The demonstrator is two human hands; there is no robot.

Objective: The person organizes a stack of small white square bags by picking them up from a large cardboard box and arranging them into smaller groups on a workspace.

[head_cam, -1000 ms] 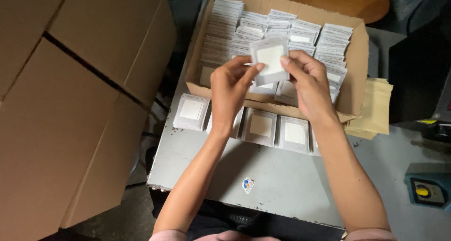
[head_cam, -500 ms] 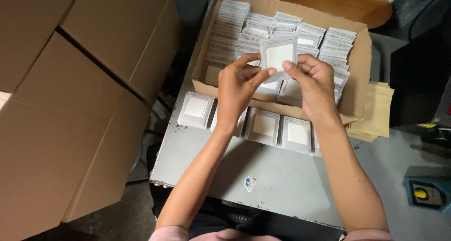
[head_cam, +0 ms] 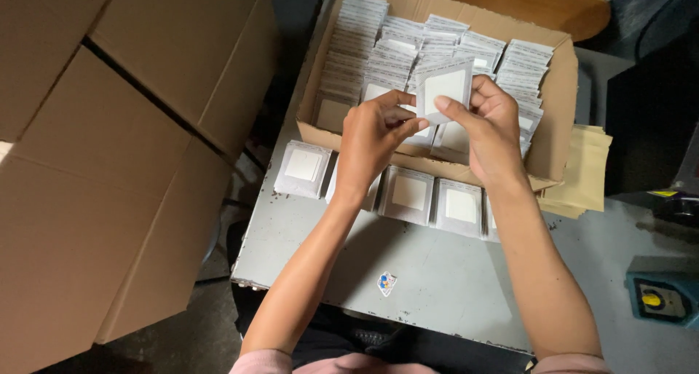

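My right hand (head_cam: pixel 489 130) grips a small square white packet (head_cam: pixel 445 88) in clear wrap, held upright over an open cardboard box (head_cam: pixel 557 104). My left hand (head_cam: pixel 373 137) touches the packet's lower left edge with its fingertips. The box holds several rows of the same packets (head_cam: pixel 397 50) standing on edge. In front of the box, a row of flat packets (head_cam: pixel 410 193) lies on the grey metal table (head_cam: pixel 437 279).
Large closed cardboard cartons (head_cam: pixel 109 141) stand to the left of the table. A stack of brown envelopes (head_cam: pixel 582 177) lies right of the box. A teal device with a yellow knob (head_cam: pixel 659 297) sits at the right. A small sticker (head_cam: pixel 386 283) marks the table.
Both hands with the packet have stayed over the box. The left fingers have slid lower along the packet's edge and the packet is tilted a little more upright.
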